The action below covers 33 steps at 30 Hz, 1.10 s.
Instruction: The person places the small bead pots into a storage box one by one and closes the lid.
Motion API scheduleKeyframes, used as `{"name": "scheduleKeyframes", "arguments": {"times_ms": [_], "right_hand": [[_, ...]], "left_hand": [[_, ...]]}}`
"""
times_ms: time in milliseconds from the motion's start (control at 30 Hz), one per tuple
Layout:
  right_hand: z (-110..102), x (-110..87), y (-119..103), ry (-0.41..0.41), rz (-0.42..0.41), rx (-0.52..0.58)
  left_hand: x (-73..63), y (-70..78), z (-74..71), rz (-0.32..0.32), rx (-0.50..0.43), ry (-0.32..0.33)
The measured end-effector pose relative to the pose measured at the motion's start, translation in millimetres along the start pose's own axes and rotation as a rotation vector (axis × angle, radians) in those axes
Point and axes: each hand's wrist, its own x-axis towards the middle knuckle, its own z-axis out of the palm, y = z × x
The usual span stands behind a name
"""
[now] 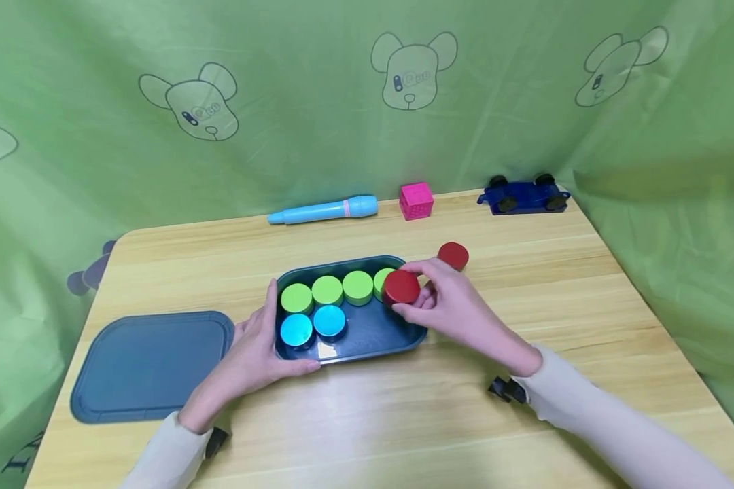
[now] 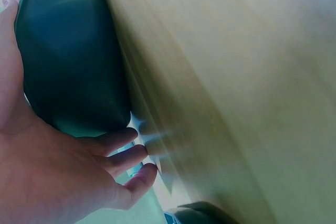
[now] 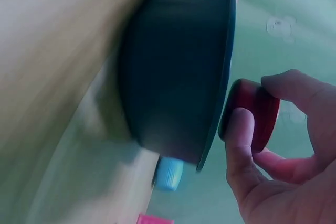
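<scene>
My right hand (image 1: 443, 299) pinches a red round disc (image 1: 401, 287) between thumb and fingers over the right end of a dark blue tray (image 1: 373, 333). The right wrist view has that disc tilted on edge just outside the tray's rim line. A row of several green discs (image 1: 327, 291) lies along the tray's far side, the rightmost partly hidden by the red one. Two blue discs (image 1: 297, 331) sit in the near left part. Around the tray's left end my left hand (image 1: 257, 350) holds it, thumb along the near wall and fingers at the left side.
A second red disc (image 1: 453, 255) rests on the table just beyond my right hand. To the left lies a flat dark lid (image 1: 153, 367). Along the back edge are a light blue pen-shaped toy (image 1: 324, 211), a pink cube (image 1: 416, 201) and a dark blue wheeled toy (image 1: 525, 195).
</scene>
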Motion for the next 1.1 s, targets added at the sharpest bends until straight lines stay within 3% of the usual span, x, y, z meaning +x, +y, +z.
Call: {"name": "scheduleKeyframes", "arguments": {"times_ms": [233,433,733,1100], "right_hand": [[24,7.6,-21,-0.11,0.005,-0.155],[42,13.6,-25,-0.171,0.017,-0.248],[59,19.2,-24,-0.224,0.055,-0.233],[63,16.6,-24,-0.222,0.079,-0.177]], "left_hand": [[-0.2,0.0,-0.1,-0.006,-0.004,-0.006],[0.7,-0.6,0.0,-0.003,-0.012,-0.007],[0.1,-0.6,-0.5,0.002,-0.008,-0.001],[0.0,-1.6,-0.5,0.004,-0.014,0.0]]}}
